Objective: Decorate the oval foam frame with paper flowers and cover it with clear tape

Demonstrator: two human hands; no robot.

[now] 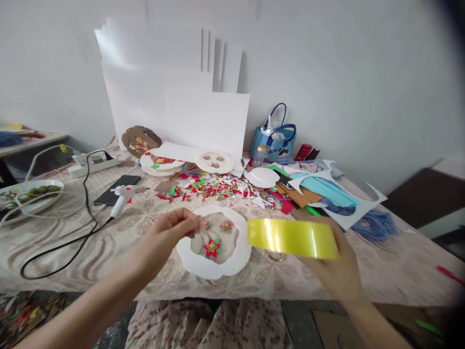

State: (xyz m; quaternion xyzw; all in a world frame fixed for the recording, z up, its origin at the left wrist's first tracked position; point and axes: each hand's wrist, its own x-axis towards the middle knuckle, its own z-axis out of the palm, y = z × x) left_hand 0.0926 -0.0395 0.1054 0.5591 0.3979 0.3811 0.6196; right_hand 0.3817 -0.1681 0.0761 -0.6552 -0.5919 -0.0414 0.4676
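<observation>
My right hand grips a wide roll of yellowish clear tape over the table, right of a white scalloped ring. Above the ring's left edge is my left hand, its thumb and fingers pinched together. Something thin and clear, perhaps a piece of tape, shows faintly at those fingertips. Inside the ring lie a red paper flower with a yellow centre and two smaller red and green ones. A small metal ring is partly hidden below the tape roll.
Coloured paper scraps cover the middle back. A glue gun, a phone and a looping black cable lie left, near a plate of fruit. White boards and a blue bag stand behind; cut sheets lie right.
</observation>
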